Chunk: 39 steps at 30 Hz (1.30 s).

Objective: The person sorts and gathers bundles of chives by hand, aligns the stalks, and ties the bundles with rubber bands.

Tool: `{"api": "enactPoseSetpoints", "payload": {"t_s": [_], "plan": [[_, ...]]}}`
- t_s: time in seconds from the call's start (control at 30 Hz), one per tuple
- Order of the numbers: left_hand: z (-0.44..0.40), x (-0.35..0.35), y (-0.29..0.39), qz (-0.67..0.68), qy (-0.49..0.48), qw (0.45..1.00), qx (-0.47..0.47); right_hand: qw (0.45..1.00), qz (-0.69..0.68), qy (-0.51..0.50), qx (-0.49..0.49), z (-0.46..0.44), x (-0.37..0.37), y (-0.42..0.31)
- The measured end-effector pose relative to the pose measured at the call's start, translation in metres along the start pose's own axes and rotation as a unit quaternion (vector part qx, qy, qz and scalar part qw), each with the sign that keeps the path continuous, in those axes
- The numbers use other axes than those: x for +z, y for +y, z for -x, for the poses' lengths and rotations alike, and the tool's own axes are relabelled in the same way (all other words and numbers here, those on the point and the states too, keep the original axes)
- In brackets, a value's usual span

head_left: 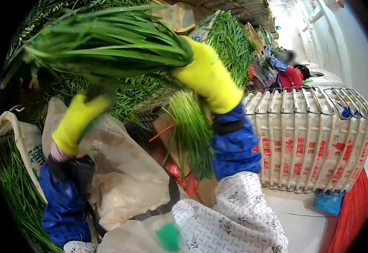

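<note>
A large bunch of long, flat-leaved garlic chives [104, 46] is raised across the upper left, its leaf ends pointing left and blurred. My right hand [205, 71], in a yellow glove, is wrapped round the bunch at its right end. Below the leaves, my yellow-gloved left hand [80, 120] is apart from the bunch, thumb and fingers spread, the fingertips smeared by motion. A second bunch of chives [190, 130], with pale stems at the top, lies under my right forearm beside a red strip [162, 133].
Loose chives [137, 88] cover the area ahead. A pale sack of greens [28, 143] stands at left. Stacked white crates [310, 143] with red lettering are at right, near a red cloth [354, 211]. Another person [291, 78] bends over farther back.
</note>
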<state>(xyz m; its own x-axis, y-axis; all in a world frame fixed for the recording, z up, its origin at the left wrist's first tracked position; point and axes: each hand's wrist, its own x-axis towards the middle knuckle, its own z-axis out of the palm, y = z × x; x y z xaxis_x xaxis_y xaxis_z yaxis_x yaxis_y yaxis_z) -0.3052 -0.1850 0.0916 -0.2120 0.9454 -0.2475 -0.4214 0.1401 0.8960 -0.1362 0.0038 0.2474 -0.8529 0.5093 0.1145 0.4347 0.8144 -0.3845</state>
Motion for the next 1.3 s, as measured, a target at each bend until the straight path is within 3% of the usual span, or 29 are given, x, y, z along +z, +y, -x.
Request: {"api": "enactPoseSetpoints", "payload": {"t_s": [0.03, 0.07, 0.13, 0.2, 0.27, 0.33, 0.4, 0.43, 0.47, 0.53, 0.57, 0.6, 0.63, 0.7, 0.73, 0.8, 0.87, 0.9, 0.93, 0.97, 1.0, 1.13, 1.2, 1.3], "plan": [[0.021, 0.016, 0.028, -0.338, -0.007, 0.937, -0.089, 0.995, 0.089, -0.045, 0.002, -0.008, -0.006, -0.001], [0.036, 0.016, 0.01, -0.436, -0.026, 0.894, 0.096, 0.98, 0.178, -0.091, 0.005, -0.013, -0.008, 0.0], [0.054, 0.027, 0.022, -0.517, -0.075, 0.852, 0.028, 0.948, 0.248, -0.198, 0.014, -0.024, 0.046, 0.024], [0.062, 0.033, 0.041, -0.488, -0.092, 0.868, 0.016, 0.886, 0.242, -0.394, 0.043, -0.024, 0.136, 0.041], [0.07, 0.028, 0.045, -0.412, -0.057, 0.908, 0.04, 0.841, 0.227, -0.491, -0.01, -0.001, 0.229, 0.073], [0.078, 0.022, 0.037, -0.276, 0.026, 0.956, 0.098, 0.892, 0.25, -0.376, 0.005, -0.015, 0.23, 0.061], [0.079, 0.018, 0.051, -0.052, 0.072, 0.996, -0.006, 0.958, 0.205, -0.199, 0.034, -0.041, 0.194, 0.061], [0.079, 0.026, 0.049, -0.033, 0.109, 0.993, 0.032, 0.978, 0.188, -0.093, 0.013, -0.054, 0.176, 0.059], [0.077, 0.033, 0.052, -0.018, 0.151, 0.985, 0.081, 0.984, 0.161, -0.059, 0.042, -0.068, 0.158, 0.053], [0.082, 0.039, 0.06, 0.034, 0.108, 0.991, 0.068, 0.987, 0.139, 0.011, 0.078, -0.049, 0.16, 0.037], [0.084, 0.042, 0.058, 0.049, 0.081, 0.993, 0.068, 0.983, 0.166, -0.063, 0.048, -0.029, 0.192, 0.043], [0.086, 0.045, 0.052, 0.063, 0.054, 0.994, 0.065, 0.968, 0.124, -0.214, 0.041, -0.01, 0.231, 0.049], [0.089, 0.049, 0.051, 0.071, 0.036, 0.995, 0.057, 0.893, 0.188, -0.404, -0.054, -0.002, 0.248, 0.05], [0.097, 0.048, 0.045, 0.071, 0.05, 0.995, 0.05, 0.919, 0.211, -0.333, -0.028, -0.006, 0.263, 0.074], [0.1, 0.049, 0.043, 0.063, 0.057, 0.995, 0.05, 0.922, 0.238, -0.306, -0.007, -0.027, 0.236, 0.071], [0.1, 0.046, 0.043, 0.076, 0.034, 0.995, 0.057, 0.963, 0.202, -0.146, 0.103, -0.073, 0.179, 0.056], [0.1, 0.05, 0.042, 0.093, 0.038, 0.994, 0.041, 0.979, 0.168, -0.027, 0.111, -0.095, 0.158, 0.046], [0.1, 0.054, 0.039, 0.113, 0.031, 0.992, 0.044, 0.985, 0.151, 0.052, 0.067, -0.08, 0.165, 0.039], [0.102, 0.058, 0.034, 0.134, 0.025, 0.99, 0.047, 0.976, 0.212, 0.032, 0.047, -0.054, 0.192, 0.045], [0.101, 0.059, 0.025, 0.161, 0.012, 0.987, 0.027, 0.958, 0.269, -0.098, 0.032, -0.027, 0.224, 0.047], [0.099, 0.061, 0.02, 0.207, 0.005, 0.978, -0.012, 0.925, 0.229, -0.304, 0.021, -0.011, 0.265, 0.074], [0.087, 0.059, -0.012, 0.332, -0.024, 0.936, -0.116, 0.933, 0.209, -0.292, 0.035, -0.011, 0.219, 0.052], [0.062, 0.059, -0.014, 0.373, -0.033, 0.91, -0.176, 0.94, 0.252, -0.227, 0.01, -0.048, 0.184, 0.037], [0.038, 0.072, -0.002, 0.35, -0.017, 0.923, -0.161, 0.938, 0.288, -0.19, -0.018, -0.074, 0.112, -0.018]]}}
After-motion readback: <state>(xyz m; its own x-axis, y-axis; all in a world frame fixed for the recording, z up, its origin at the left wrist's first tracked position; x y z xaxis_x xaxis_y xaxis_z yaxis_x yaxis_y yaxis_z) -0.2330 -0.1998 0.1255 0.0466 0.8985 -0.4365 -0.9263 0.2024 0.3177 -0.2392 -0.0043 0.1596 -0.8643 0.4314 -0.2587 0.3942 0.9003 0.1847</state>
